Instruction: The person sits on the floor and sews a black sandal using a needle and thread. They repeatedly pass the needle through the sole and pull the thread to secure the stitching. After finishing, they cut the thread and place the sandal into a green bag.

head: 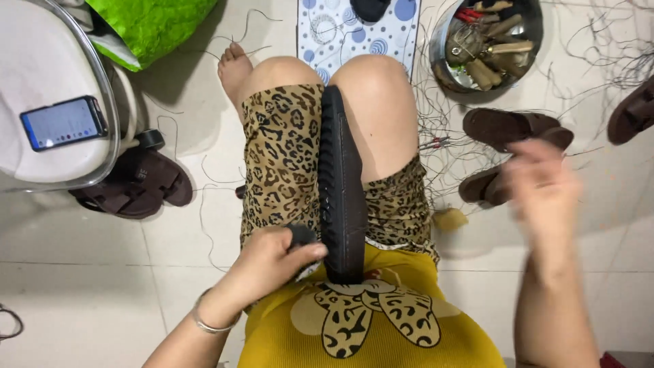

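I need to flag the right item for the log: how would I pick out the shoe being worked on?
Start at the person's leopard-print shorts. Clamped upright between the knees is a long black ridged rubber shoe sole, steadied by the left hand. Unlike the brown leather sandals lying flat on the floor, it stands on edge.

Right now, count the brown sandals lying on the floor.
5: left pair overlapping by the white chair; two sandals beside the blurred right hand; one cut off at the right edge. Others may be hidden.
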